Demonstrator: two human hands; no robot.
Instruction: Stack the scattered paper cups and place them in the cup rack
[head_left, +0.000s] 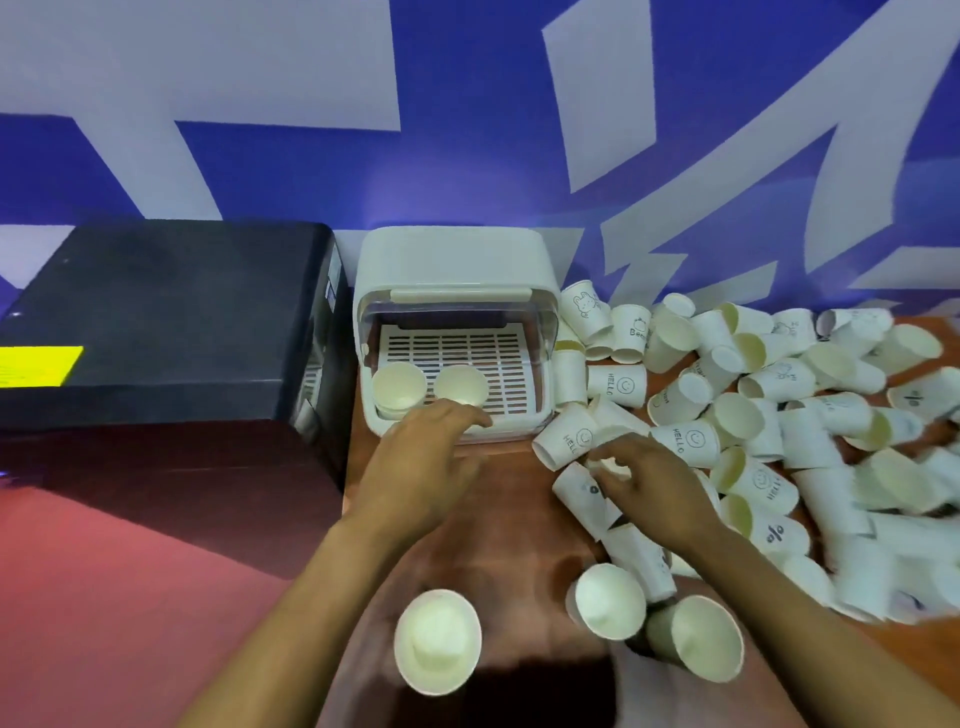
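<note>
Holding two cup stacks (400, 391), cup rack (452, 270), left grip (415, 467) relaxed, right grip (654, 488) pinching a cup (613, 465)

Right hand (657, 491) fingers (608, 480) curl over small white paper cup (612, 466); grip detail blurred, cup mostly hidden. Left hand (415, 467) fingertips overlap front lip of white plastic cup rack (452, 270); contact unclear. Rack's rear interior shadowed behind raised clear lid. Heap of white printed paper cups (779, 415) runs off right edge; far ones blurred, prints unreadable. Black box-shaped machine (166, 322) cut by left edge; yellow label (39, 364) text too small. Both forearms cut by bottom edge.
</note>
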